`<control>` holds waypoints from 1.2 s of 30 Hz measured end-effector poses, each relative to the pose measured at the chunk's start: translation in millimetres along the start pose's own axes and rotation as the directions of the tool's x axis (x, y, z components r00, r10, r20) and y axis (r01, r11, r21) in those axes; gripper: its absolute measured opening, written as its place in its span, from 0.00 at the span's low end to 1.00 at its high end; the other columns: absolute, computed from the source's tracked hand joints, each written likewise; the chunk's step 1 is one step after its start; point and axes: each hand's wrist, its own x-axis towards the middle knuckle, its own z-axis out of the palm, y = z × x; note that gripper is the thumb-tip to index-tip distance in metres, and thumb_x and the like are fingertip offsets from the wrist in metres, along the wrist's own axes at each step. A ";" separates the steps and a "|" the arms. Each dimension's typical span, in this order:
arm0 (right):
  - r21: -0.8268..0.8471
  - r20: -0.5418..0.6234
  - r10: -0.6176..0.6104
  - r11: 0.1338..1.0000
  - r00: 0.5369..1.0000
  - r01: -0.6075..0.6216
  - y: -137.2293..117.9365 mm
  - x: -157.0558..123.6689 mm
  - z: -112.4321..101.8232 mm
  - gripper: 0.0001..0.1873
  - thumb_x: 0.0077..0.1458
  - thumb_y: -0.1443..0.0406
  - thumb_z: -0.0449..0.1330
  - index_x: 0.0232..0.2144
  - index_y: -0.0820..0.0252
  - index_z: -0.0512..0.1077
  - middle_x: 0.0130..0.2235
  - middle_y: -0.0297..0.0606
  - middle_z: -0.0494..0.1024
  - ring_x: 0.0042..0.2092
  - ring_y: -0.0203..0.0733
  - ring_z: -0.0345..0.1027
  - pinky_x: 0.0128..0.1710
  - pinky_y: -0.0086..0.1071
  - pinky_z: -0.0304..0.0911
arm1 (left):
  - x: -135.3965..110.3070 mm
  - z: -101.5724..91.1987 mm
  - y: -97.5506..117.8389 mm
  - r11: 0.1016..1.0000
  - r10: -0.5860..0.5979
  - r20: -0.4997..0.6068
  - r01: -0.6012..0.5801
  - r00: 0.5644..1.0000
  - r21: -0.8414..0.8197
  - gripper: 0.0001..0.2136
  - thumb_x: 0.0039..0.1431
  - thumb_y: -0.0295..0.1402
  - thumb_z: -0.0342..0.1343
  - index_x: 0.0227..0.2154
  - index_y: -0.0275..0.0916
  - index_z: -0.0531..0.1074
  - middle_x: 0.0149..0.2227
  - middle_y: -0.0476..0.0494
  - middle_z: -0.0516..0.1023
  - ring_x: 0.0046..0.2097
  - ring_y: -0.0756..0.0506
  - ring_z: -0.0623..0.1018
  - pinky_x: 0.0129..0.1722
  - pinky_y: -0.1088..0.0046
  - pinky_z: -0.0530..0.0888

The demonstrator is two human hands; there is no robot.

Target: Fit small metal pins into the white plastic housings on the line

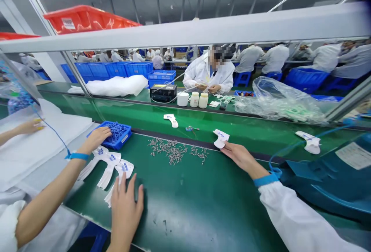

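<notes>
My right hand (242, 157) holds a white pistol-shaped plastic shell (220, 137) by its lower end, over the dark near edge of the green belt. Blue marks or parts show on the shell. My left hand (126, 205) is open, palm down with fingers spread, low over the green table. Its fingertips overlap the nearest white shell (125, 167) in view; whether they touch it I cannot tell. Two more shells (111, 159) lie side by side just left of that one. Small grey screws (171, 149) are scattered on the table between my hands.
A co-worker's hand (100, 136) reaches into a blue tray (124, 138) of small blue parts; another hand (30, 126) is farther left. On the belt (139, 118) lie a shell (172, 120) and another shell (309, 142). A teal bin (330, 182) stands right. A person (208, 72) sits opposite.
</notes>
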 end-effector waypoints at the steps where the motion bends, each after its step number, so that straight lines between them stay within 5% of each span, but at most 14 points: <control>1: -0.057 -0.034 -0.045 0.997 0.998 0.043 2.0 7.4 -2.0 0.08 0.55 0.61 0.62 0.33 0.60 0.77 0.36 0.43 0.82 0.44 0.49 0.76 0.51 0.43 0.70 | 0.8 2.2 -14.6 0.998 -0.002 0.001 0.001 1.000 0.057 0.19 0.67 0.37 0.44 0.49 0.31 0.75 0.60 0.28 0.68 0.65 0.24 0.59 0.56 0.42 0.67; 5: -0.341 0.040 -0.249 0.907 0.968 0.247 18.8 0.7 10.0 0.09 0.54 0.66 0.60 0.37 0.58 0.79 0.42 0.43 0.81 0.45 0.50 0.74 0.54 0.47 0.65 | -7.2 11.3 -52.0 0.989 0.048 0.064 -0.056 0.997 0.135 0.16 0.65 0.33 0.45 0.43 0.40 0.79 0.54 0.40 0.76 0.59 0.25 0.67 0.53 0.40 0.69; 9: -0.525 0.237 -0.356 0.736 0.904 0.428 32.0 -16.1 33.6 0.11 0.56 0.70 0.58 0.39 0.56 0.79 0.46 0.41 0.78 0.50 0.48 0.70 0.57 0.43 0.60 | -19.9 16.3 -51.0 0.992 0.124 0.118 -0.126 0.985 0.013 0.18 0.62 0.27 0.44 0.44 0.44 0.79 0.52 0.44 0.78 0.57 0.32 0.72 0.51 0.49 0.74; 13: -0.665 0.274 -0.359 0.600 0.892 0.445 28.0 -15.4 38.7 0.11 0.59 0.71 0.55 0.36 0.60 0.77 0.42 0.46 0.77 0.47 0.49 0.70 0.52 0.41 0.61 | -33.4 7.7 -11.1 0.959 0.253 0.168 -0.225 0.953 -0.169 0.18 0.62 0.25 0.44 0.46 0.44 0.77 0.53 0.44 0.78 0.53 0.36 0.76 0.48 0.53 0.77; 19: -0.768 0.265 -0.319 0.502 0.910 0.399 12.6 -44.3 26.9 0.13 0.62 0.70 0.51 0.45 0.65 0.74 0.43 0.50 0.76 0.45 0.51 0.71 0.45 0.39 0.63 | -53.3 -19.5 98.7 0.885 0.351 0.344 -0.189 0.871 -0.425 0.16 0.66 0.28 0.47 0.53 0.45 0.73 0.62 0.43 0.69 0.54 0.38 0.74 0.50 0.57 0.78; 24: -0.717 0.338 -0.242 0.560 0.910 0.415 2.3 -112.0 22.4 0.11 0.62 0.67 0.51 0.39 0.56 0.74 0.39 0.39 0.78 0.39 0.43 0.73 0.39 0.32 0.65 | -56.8 -28.4 155.3 0.821 0.426 0.417 -0.149 0.803 -0.551 0.21 0.67 0.29 0.47 0.61 0.41 0.65 0.67 0.40 0.61 0.60 0.36 0.68 0.53 0.55 0.76; 30: -0.552 0.368 -0.053 0.791 0.929 0.264 4.5 -174.2 23.3 0.10 0.62 0.62 0.52 0.38 0.55 0.73 0.35 0.36 0.79 0.36 0.42 0.73 0.36 0.32 0.65 | -50.3 -26.1 153.5 0.764 0.400 0.359 -0.090 0.844 -0.639 0.19 0.67 0.28 0.48 0.60 0.43 0.65 0.62 0.41 0.68 0.62 0.38 0.65 0.57 0.54 0.71; 36: -0.251 0.449 0.068 0.967 0.891 0.053 10.3 -191.9 37.3 0.13 0.61 0.55 0.56 0.35 0.56 0.75 0.32 0.36 0.78 0.36 0.42 0.72 0.38 0.31 0.66 | -44.8 -33.6 154.4 0.736 0.338 0.351 -0.013 0.873 -0.677 0.09 0.69 0.31 0.49 0.48 0.44 0.72 0.44 0.41 0.77 0.47 0.41 0.75 0.45 0.60 0.75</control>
